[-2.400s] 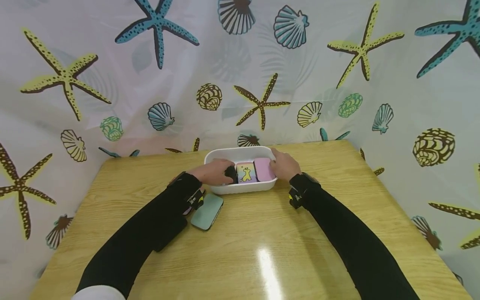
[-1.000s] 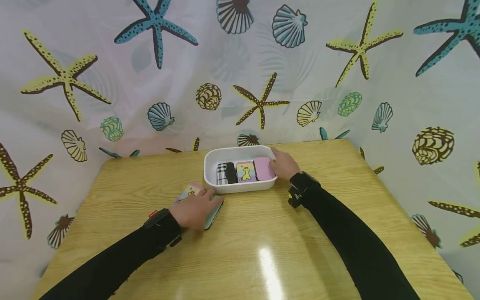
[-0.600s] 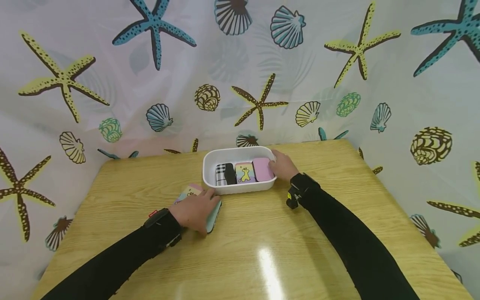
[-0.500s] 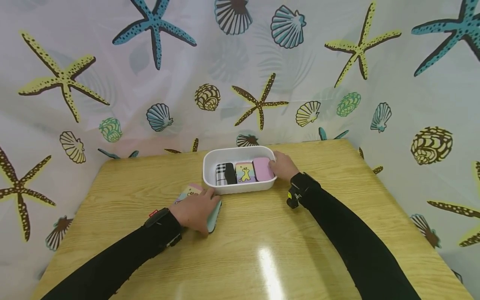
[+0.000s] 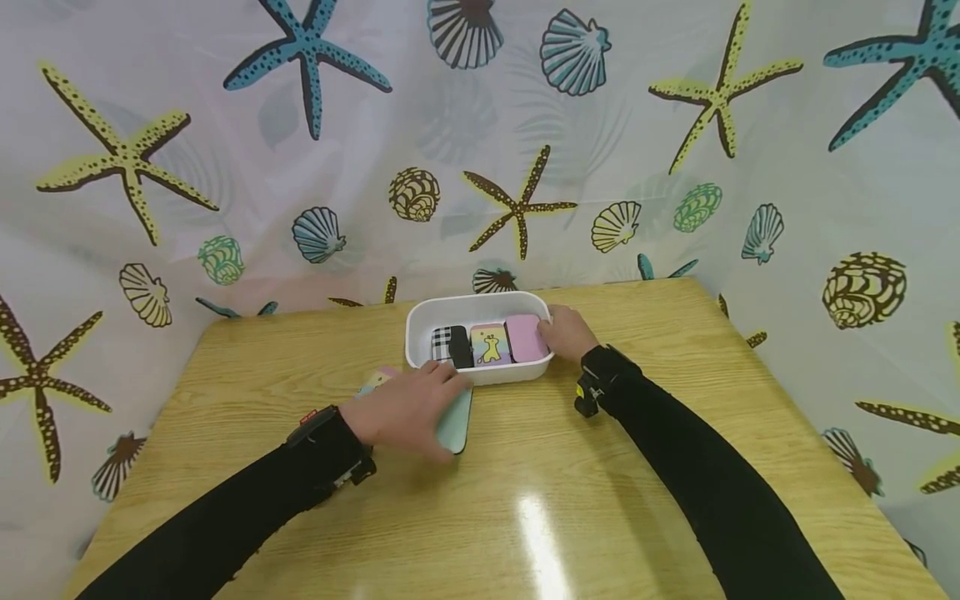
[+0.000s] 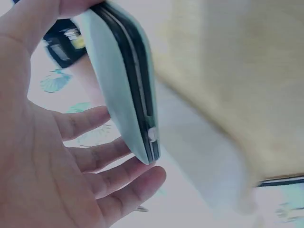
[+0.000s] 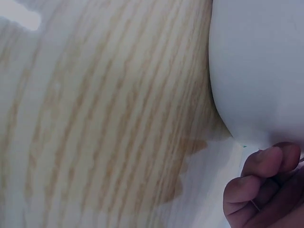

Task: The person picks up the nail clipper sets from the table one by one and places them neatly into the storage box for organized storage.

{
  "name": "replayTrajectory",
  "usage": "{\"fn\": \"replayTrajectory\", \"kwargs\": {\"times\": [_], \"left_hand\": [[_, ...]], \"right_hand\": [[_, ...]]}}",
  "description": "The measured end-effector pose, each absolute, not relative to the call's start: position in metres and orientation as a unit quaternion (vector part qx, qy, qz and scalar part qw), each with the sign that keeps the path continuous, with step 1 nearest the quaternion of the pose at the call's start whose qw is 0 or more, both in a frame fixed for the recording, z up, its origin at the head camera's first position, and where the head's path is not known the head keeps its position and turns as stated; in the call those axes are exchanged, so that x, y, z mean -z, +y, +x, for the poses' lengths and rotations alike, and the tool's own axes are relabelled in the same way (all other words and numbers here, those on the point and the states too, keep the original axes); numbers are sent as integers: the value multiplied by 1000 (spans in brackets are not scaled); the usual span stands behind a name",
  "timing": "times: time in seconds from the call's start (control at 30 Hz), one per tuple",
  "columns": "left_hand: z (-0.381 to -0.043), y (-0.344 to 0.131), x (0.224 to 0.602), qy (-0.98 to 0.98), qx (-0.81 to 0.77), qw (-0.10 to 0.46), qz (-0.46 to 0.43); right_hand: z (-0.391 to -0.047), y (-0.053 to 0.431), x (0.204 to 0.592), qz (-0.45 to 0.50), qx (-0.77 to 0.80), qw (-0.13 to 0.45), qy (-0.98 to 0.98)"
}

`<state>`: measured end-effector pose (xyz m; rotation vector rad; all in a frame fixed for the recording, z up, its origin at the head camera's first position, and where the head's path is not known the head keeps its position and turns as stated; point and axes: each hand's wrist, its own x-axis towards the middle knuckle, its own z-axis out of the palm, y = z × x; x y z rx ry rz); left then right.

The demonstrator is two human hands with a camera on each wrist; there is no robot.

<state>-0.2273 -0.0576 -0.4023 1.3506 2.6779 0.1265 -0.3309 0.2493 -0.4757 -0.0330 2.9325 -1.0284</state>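
Note:
My left hand pinches a slim pale green case between thumb and fingertips, just in front of a white bin. In the left wrist view this case stands on edge, showing black rims, a metal frame and a small silver knob. My right hand grips the bin's right end; in the right wrist view its fingers curl under the white wall. Lined up inside the bin are a black-and-white plaid case, a giraffe-print case and a pink case.
Partly covered by my left hand, a pastel case lies on the wooden table, left of the bin. Behind the table hangs a curtain printed with starfish and shells.
My left hand came back from inside the bin to the green case, took hold of it, and carried it right toward the bin's front. The right hand stays at the bin.

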Motion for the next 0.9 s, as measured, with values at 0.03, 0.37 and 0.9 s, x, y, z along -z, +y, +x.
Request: {"fn": "replayTrajectory", "kwargs": {"times": [0.03, 0.37, 0.9], "left_hand": [[-228, -52, 395, 888, -46, 60, 454], [-272, 2, 363, 898, -67, 13, 435], [-341, 53, 398, 937, -28, 84, 338]], "right_hand": [[-330, 250, 475, -10, 332, 17, 943], [-327, 254, 471, -5, 340, 23, 940], [-326, 252, 475, -12, 347, 13, 938]]}}
